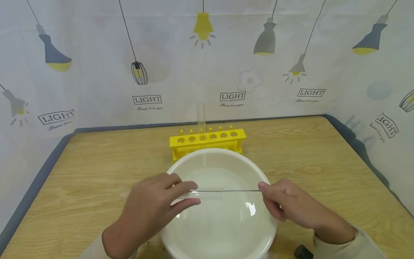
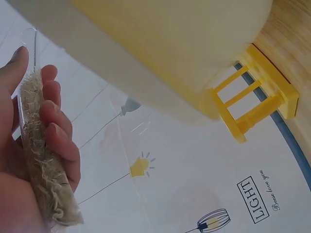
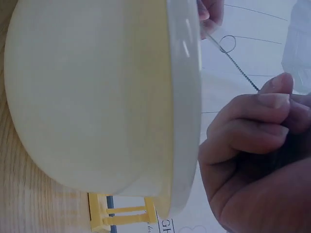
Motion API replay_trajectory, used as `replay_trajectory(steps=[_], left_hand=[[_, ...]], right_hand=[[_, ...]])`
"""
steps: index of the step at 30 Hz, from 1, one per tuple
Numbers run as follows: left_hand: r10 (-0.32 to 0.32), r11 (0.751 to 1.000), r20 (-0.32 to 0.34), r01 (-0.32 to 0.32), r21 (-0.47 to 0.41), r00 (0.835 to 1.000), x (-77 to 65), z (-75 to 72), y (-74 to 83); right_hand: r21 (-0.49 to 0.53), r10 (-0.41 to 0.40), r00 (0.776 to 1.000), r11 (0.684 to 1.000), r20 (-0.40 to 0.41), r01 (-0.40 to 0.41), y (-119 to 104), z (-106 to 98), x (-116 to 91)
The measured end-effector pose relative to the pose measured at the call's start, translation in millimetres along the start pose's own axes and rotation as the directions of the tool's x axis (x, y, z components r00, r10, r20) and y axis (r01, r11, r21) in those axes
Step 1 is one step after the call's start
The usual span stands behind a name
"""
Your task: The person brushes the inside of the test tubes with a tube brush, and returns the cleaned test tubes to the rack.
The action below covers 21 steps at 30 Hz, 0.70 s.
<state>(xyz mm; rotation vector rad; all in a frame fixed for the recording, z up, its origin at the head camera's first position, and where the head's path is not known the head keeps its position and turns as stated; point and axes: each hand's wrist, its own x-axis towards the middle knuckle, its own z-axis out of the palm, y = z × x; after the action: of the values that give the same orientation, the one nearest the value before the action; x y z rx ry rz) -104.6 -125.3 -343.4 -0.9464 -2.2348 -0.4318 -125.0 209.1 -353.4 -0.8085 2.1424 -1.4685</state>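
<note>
A clear glass test tube point(image 1: 211, 194) lies level over the white basin point(image 1: 216, 151); my left hand point(image 1: 152, 201) holds it between thumb and fingers. In the left wrist view the pale bristles point(image 2: 41, 155) of a test tube brush fill the tube's closed part, with the fingers wrapped alongside. The brush's twisted wire point(image 1: 242, 190) runs out of the tube mouth to the right. My right hand point(image 1: 286, 201) pinches this wire between thumb and curled fingers, over the basin's right rim. The wire's far end is hidden in the right hand.
Behind the basin stands a yellow test tube rack point(image 1: 213, 143) with another clear tube point(image 1: 201, 115) upright in it. Liquid with bright reflections lies in the basin. A small black object point(image 1: 303, 251) is near the right sleeve. A printed curtain point(image 1: 181, 72) borders the wooden table point(image 1: 307, 154).
</note>
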Motion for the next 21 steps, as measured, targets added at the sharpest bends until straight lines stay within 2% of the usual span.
replay_trajectory(steps=[2,4,8,12,14,17,21], left_hand=[[0.006,1.0,-0.023,-0.006,0.002,1.0,0.6,-0.6,-0.9],[0.017,1.0,-0.05,-0.017,0.006,0.999,2.0,-1.6,-1.3],[0.041,0.999,-0.098,-0.04,0.008,0.994,4.6,-3.2,-2.1],[0.039,0.999,-0.074,-0.037,0.025,0.996,3.9,-3.6,-3.8],[0.036,0.999,-0.049,-0.034,0.031,0.998,3.0,-3.2,-4.8],[0.04,0.999,-0.014,-0.039,0.023,0.999,2.1,-2.7,-6.3],[0.05,0.999,0.004,-0.05,-0.012,0.999,1.5,-2.4,-9.1]], right_hand=[[0.046,0.011,1.0,0.999,0.028,-0.013,-0.5,-1.7,0.6],[0.118,-0.01,0.998,0.993,0.062,0.003,0.9,-2.8,1.4],[0.268,-0.031,0.993,0.963,0.11,0.0,2.8,-3.5,3.2],[0.337,-0.025,0.992,0.941,0.127,-0.02,1.2,-3.5,4.1],[0.331,-0.021,0.992,0.943,0.127,-0.023,0.5,-3.6,3.9],[0.267,-0.049,0.991,0.964,0.122,0.014,2.1,-5.1,3.2],[0.082,-0.072,0.994,0.995,0.088,0.064,4.6,-8.1,1.0]])
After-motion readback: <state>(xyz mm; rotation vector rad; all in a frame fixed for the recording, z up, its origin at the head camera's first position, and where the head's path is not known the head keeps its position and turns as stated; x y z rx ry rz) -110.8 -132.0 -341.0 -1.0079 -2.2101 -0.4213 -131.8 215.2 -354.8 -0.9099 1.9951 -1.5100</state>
